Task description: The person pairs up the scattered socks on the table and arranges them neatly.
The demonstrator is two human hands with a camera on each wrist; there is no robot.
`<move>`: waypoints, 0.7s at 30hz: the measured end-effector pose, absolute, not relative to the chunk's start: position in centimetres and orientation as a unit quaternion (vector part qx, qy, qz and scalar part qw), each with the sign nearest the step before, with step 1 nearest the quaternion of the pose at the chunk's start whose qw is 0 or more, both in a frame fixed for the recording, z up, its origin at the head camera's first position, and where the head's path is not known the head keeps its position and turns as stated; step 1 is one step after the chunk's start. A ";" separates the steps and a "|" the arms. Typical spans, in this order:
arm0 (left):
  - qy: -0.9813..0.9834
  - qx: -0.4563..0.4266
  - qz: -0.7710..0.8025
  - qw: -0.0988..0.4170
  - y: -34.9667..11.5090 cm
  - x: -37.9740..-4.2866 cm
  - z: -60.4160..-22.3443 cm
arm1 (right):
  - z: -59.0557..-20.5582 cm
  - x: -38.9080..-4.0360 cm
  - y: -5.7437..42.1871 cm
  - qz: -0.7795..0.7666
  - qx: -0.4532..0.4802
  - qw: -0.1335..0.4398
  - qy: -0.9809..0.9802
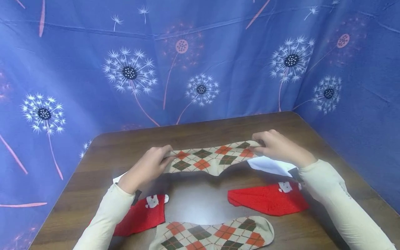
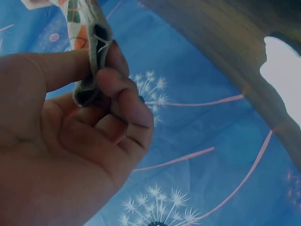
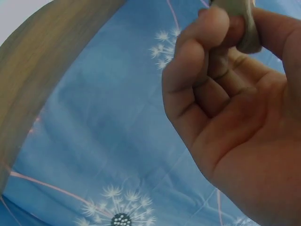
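An argyle sock (image 1: 206, 159) in cream, orange and dark green is stretched sideways above the table between both hands. My left hand (image 1: 152, 163) pinches its left end; in the left wrist view the sock's open cuff (image 2: 99, 42) shows between thumb and fingers. At the other end my right hand (image 1: 276, 144) pinches the sock's tip, and a bit of beige fabric (image 3: 249, 28) shows between the fingers in the right wrist view. Nearer the front edge of the view lies a second argyle sock (image 1: 215, 232), flat on the table.
A red sock with a white figure (image 1: 140, 217) lies on the left, partly behind the left sleeve. Another red sock (image 1: 268, 199) lies on the right. White cloth (image 1: 273, 166) shows under the right forearm. The brown table (image 1: 125, 146) meets a blue dandelion-print curtain (image 1: 237, 69).
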State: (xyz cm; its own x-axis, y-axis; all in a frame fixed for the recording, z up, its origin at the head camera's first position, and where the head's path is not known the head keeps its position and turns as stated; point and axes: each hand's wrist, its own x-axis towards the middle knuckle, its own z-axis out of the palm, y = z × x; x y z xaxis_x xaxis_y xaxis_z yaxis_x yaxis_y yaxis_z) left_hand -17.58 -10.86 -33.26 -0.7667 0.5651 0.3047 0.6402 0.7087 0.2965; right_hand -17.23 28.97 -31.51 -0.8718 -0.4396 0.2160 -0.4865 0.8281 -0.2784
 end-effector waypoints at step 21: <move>-0.928 -0.343 -0.144 -0.014 -11.5 -15.4 -30.8 | -30.3 -15.3 27.9 0.149 0.270 -0.023 -0.951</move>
State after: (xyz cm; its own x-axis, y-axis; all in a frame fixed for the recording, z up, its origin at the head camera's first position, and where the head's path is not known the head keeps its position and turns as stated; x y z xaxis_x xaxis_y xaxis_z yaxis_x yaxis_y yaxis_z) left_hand -15.37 -11.47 -30.79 -0.7636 0.6416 0.0724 0.6334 0.7225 0.2772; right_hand -15.35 27.87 -30.28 -0.8532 -0.5203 0.0372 -0.5066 0.8096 -0.2965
